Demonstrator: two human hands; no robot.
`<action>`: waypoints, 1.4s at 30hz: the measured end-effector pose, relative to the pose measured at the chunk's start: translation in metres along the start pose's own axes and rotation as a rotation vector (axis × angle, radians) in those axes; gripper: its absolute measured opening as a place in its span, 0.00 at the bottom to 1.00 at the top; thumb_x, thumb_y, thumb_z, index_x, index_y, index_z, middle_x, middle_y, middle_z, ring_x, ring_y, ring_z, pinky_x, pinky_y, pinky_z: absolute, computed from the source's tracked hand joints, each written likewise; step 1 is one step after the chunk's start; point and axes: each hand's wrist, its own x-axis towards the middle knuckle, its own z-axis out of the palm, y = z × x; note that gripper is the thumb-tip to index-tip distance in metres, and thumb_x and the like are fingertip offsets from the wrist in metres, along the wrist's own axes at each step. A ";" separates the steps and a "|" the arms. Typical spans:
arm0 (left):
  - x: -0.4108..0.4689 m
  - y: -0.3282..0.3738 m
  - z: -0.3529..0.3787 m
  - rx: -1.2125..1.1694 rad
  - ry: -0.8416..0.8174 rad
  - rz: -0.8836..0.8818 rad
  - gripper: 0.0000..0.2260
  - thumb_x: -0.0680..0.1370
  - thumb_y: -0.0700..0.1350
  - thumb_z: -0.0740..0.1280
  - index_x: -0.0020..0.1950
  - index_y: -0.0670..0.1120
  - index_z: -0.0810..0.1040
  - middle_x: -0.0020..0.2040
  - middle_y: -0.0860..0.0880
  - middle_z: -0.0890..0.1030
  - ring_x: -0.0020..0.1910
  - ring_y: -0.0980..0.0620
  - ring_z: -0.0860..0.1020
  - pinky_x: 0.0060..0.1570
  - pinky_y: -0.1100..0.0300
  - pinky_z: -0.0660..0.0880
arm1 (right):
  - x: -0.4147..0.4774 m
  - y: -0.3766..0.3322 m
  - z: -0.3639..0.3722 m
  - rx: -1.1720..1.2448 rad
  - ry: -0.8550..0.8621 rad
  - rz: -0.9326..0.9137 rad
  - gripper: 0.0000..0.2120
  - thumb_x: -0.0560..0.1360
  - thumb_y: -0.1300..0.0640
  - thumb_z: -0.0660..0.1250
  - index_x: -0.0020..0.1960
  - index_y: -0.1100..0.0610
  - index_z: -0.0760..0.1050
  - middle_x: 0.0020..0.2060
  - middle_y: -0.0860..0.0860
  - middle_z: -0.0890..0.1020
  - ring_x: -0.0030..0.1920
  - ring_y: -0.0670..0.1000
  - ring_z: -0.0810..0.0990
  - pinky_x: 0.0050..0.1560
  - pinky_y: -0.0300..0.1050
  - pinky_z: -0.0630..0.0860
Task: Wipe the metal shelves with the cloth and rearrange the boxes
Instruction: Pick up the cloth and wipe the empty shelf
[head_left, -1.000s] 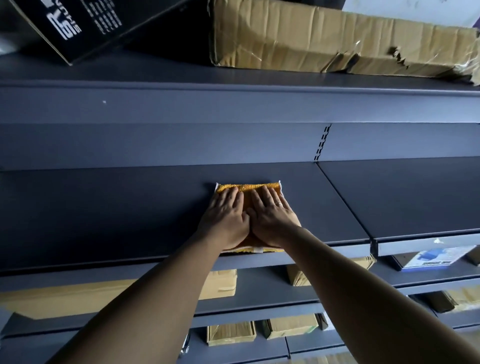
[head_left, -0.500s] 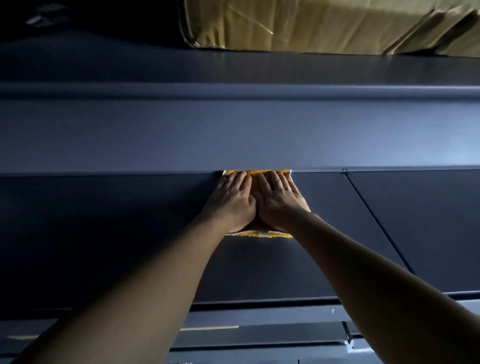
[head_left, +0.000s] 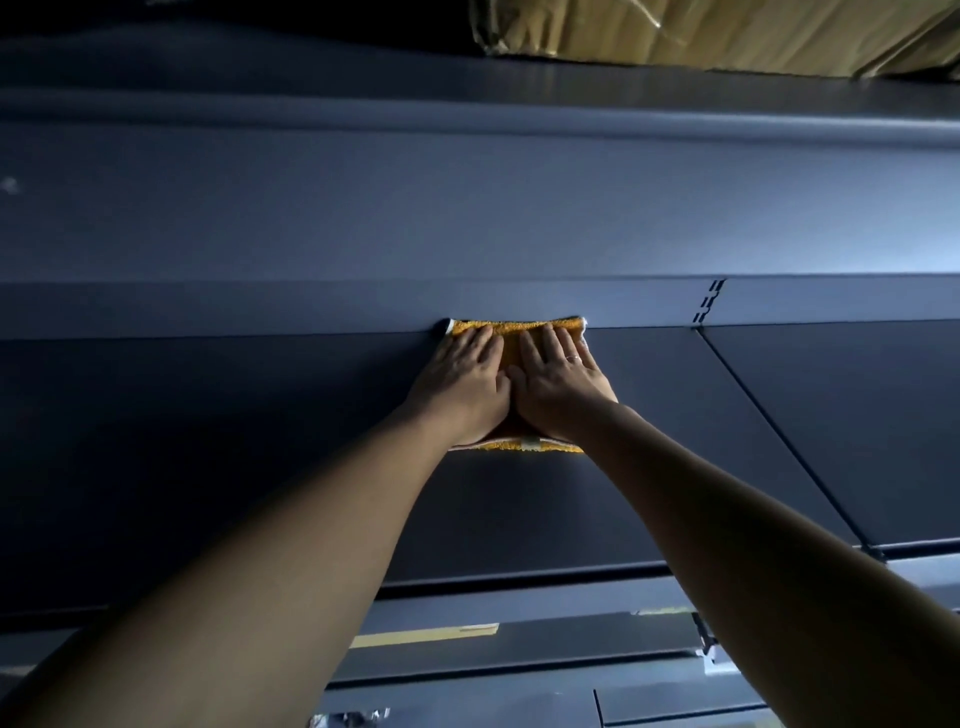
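Dim, dark grey metal shelving across the whole view. One orange-yellow cloth lying flat on the shelf, pushed to the very back, far edge touching the back panel. Two bare hands on top of it, side by side, thumbs touching: left hand on the cloth's left half, right hand on its right half. Neither clenched nor grasping: fingers straight and laid flat, palms pressing down on the cloth. One thin ring on a finger of the right hand. One small pale tag at the cloth's near edge, too small to read. Right of the cloth, one slotted upright with two columns of slots, set above the seam between this shelf and a second shelf panel alongside. Up on the upper shelf, one brown cardboard box, wrapped in clear tape, cut off by the top edge. Below the front lip, one yellowish strip on a lower level, blurred; cannot tell what.
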 end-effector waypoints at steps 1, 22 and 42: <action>-0.003 -0.010 -0.002 -0.005 -0.002 0.000 0.27 0.86 0.53 0.44 0.83 0.46 0.46 0.84 0.49 0.44 0.82 0.52 0.43 0.80 0.54 0.41 | 0.002 -0.011 0.002 0.004 -0.004 0.000 0.31 0.85 0.43 0.44 0.83 0.57 0.46 0.82 0.62 0.47 0.82 0.59 0.43 0.81 0.56 0.40; -0.098 -0.030 -0.004 0.065 0.010 -0.071 0.28 0.85 0.54 0.44 0.83 0.44 0.44 0.83 0.45 0.44 0.82 0.48 0.43 0.80 0.52 0.39 | -0.056 -0.066 0.021 0.003 -0.007 -0.109 0.45 0.72 0.36 0.27 0.83 0.55 0.46 0.82 0.58 0.50 0.82 0.57 0.43 0.80 0.57 0.43; -0.175 -0.051 -0.009 0.037 0.000 -0.010 0.27 0.85 0.55 0.42 0.83 0.47 0.43 0.83 0.48 0.43 0.82 0.50 0.42 0.80 0.52 0.41 | -0.138 -0.132 0.008 0.002 -0.061 -0.008 0.31 0.85 0.42 0.40 0.83 0.55 0.40 0.82 0.58 0.40 0.82 0.57 0.37 0.81 0.55 0.38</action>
